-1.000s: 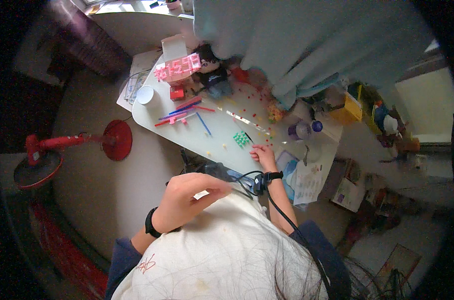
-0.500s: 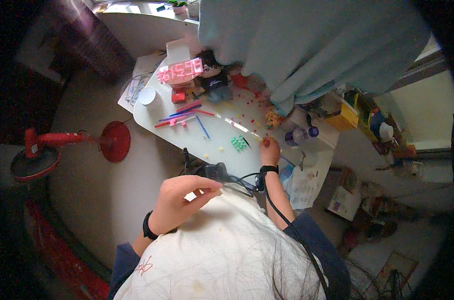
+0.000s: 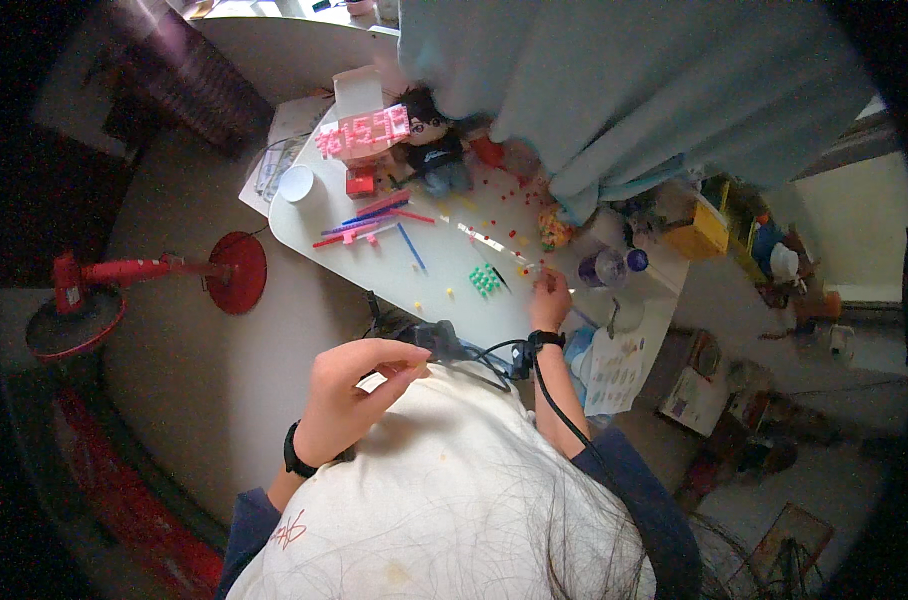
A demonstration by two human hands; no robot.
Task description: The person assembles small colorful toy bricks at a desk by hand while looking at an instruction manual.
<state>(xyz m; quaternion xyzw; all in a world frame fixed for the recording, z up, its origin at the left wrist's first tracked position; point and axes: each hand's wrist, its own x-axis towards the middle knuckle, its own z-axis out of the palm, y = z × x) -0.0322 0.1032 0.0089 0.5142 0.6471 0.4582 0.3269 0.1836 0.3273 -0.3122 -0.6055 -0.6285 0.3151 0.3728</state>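
My left hand [image 3: 346, 402] hovers in front of my white shirt, its thumb and index finger pressed together. Whatever sits in that pinch is too small to make out. Over the right part of the white table [image 3: 454, 320] is my right hand [image 3: 551, 300], fingers closed at the tips. I cannot tell what they hold. Small red and yellow pieces [image 3: 524, 271] lie just beyond those fingertips. To the left of the right hand rests a block of green beads [image 3: 484, 281], with a thin dark stick beside it. Two loose yellow pieces [image 3: 450, 292] lie farther left.
Blue, pink and red sticks [image 3: 374, 220] lie at the table's left, near a white cup [image 3: 297, 184] and a red box [image 3: 360, 181]. A doll [image 3: 436, 155] and pink lettered box [image 3: 364, 135] stand behind. A bottle [image 3: 604, 267] is at the right; a cable [image 3: 549, 395] runs along my right forearm.
My right hand has shifted slightly to the right, and its fingers now point farther up with the tips pinched. The left hand keeps its pinch and has barely moved.
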